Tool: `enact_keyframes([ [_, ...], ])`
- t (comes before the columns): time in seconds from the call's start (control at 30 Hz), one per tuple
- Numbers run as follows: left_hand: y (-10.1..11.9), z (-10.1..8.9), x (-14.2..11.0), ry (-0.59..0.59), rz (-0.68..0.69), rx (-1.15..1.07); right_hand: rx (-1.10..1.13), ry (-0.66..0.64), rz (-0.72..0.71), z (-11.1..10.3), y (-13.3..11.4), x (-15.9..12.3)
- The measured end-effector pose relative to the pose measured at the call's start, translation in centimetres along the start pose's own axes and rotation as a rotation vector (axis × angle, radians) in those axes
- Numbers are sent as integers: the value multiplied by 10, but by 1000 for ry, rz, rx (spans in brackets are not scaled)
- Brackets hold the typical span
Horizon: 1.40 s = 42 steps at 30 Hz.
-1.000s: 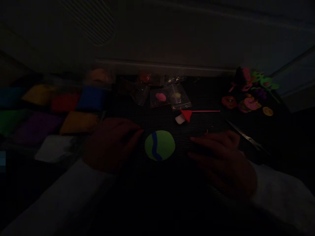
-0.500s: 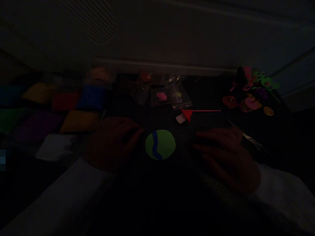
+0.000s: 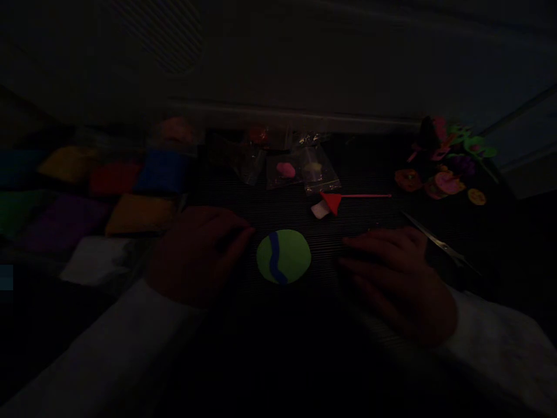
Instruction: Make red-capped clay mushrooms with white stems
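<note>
A flat green clay disc (image 3: 296,255) with a wavy blue strip (image 3: 274,255) across its left part lies on the dark table between my hands. Just left of it rests my left hand (image 3: 202,249), fingers curled and thumb against the forefinger; whether anything is in them is hidden by the dark. My right hand (image 3: 398,278) lies to the disc's right, fingers stretched and slightly apart, holding nothing. Neither hand touches the disc. Behind it is a small red cone-shaped piece (image 3: 332,202) with a whitish block (image 3: 320,209) and a thin pink stick (image 3: 365,196).
Scissors (image 3: 444,247) lie open beyond my right hand. Several coloured clay packs, such as a blue one (image 3: 161,171) and a white one (image 3: 96,259), sit at the left. Clear bags (image 3: 322,183) stand behind the disc. Colourful clay figures (image 3: 444,183) are at the back right.
My right hand has shifted slightly left, towards the disc. The picture is a little darker. My left hand and the disc are nearly unchanged.
</note>
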State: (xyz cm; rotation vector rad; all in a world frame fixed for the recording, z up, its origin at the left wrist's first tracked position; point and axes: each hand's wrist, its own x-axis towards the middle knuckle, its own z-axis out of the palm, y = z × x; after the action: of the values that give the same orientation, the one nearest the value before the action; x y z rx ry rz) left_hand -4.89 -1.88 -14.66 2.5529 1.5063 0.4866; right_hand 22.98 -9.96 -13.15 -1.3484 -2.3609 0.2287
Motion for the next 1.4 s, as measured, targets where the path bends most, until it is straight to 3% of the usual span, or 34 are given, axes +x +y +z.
enact_keyframes([
  [0.5,0,-1,0,40,14,-10,11,-4,-20,1,-2,-1],
  [0.7,0,-2,1,-53,-41,-17,35,22,-5,0,-1,-1],
  [0.97,1,0,0,42,19,-4,-10,-14,-75,2,-1,-3],
  [1.17,0,1,0,29,-4,11,-113,-38,-98,3,1,-2],
  [1.4,2,0,0,27,-24,-4,-76,-8,-52,-2,4,-1],
])
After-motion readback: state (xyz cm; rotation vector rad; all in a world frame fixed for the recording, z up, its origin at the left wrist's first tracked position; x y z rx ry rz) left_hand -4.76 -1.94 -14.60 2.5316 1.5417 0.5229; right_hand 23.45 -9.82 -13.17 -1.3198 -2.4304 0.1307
